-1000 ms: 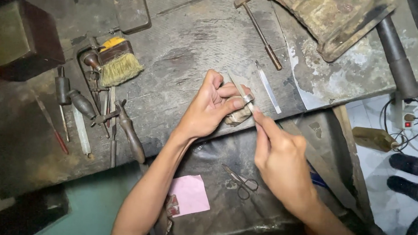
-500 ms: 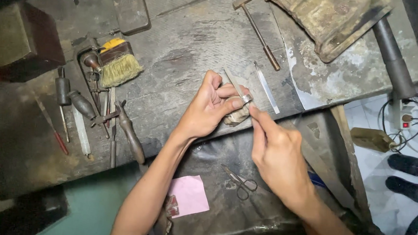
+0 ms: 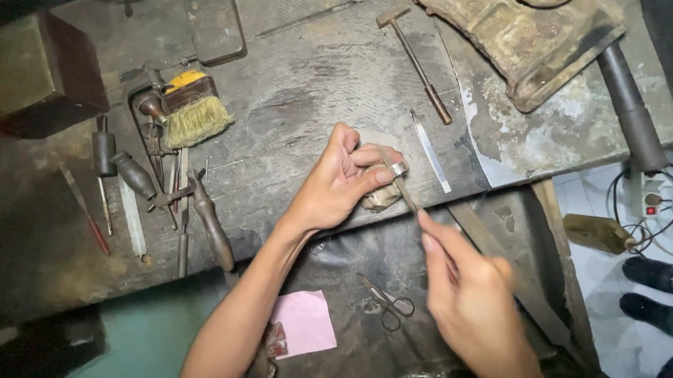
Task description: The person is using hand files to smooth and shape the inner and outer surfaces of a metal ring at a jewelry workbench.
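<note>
While my left hand [image 3: 335, 183] pinches the ring [image 3: 394, 169] between thumb and fingertips, I press it down on the little wooden peg [image 3: 379, 195] at the bench edge, so the metal has something firm behind it and does not roll. That puts the ring just right of the frame's centre, its pale band turned up toward me. My right hand [image 3: 474, 299], lower right, is closed around the handle of a thin file [image 3: 403, 189], index finger stretched along it to steer; the blade runs up and left until it touches the ring. I judge that the slant lets me stroke across the band without hitting my own thumb. Below the peg a dark apron [image 3: 364, 253] hangs under my hands, likely to catch filings, and on it lie small scissors [image 3: 384, 297] and a pink paper [image 3: 303, 323]. Other tools stay within reach on the bench [image 3: 296, 77]: a second flat file [image 3: 431, 150] just right of the ring, a small hammer [image 3: 415, 50] above it, a brush [image 3: 193, 114] and a row of pliers and gravers [image 3: 157, 201] at left.
</note>
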